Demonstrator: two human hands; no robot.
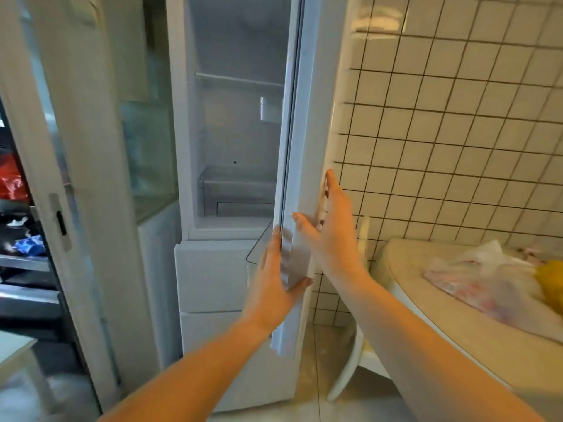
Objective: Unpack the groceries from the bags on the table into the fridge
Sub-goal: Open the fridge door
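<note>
A white fridge (pixel 213 269) stands ahead with its upper compartment showing bare shelves and a clear drawer (pixel 237 193). Its door (pixel 300 147) is swung out to the right, edge-on to me. My left hand (pixel 274 284) grips the door's lower inner edge, fingers on the inside and thumb wrapped round it. My right hand (pixel 329 226) lies flat on the door's outer face, fingers spread. A translucent plastic grocery bag (pixel 487 278) with pinkish contents lies on the table (pixel 457 330) at the right, with something yellow (pixel 551 281) beside it.
A tiled wall (pixel 457 132) runs behind the door and table. At the left is a white sliding-door frame (pixel 61 208) with dark cluttered shelves (pixel 18 239) behind it. Two shut fridge drawers (pixel 210 324) sit below the open compartment.
</note>
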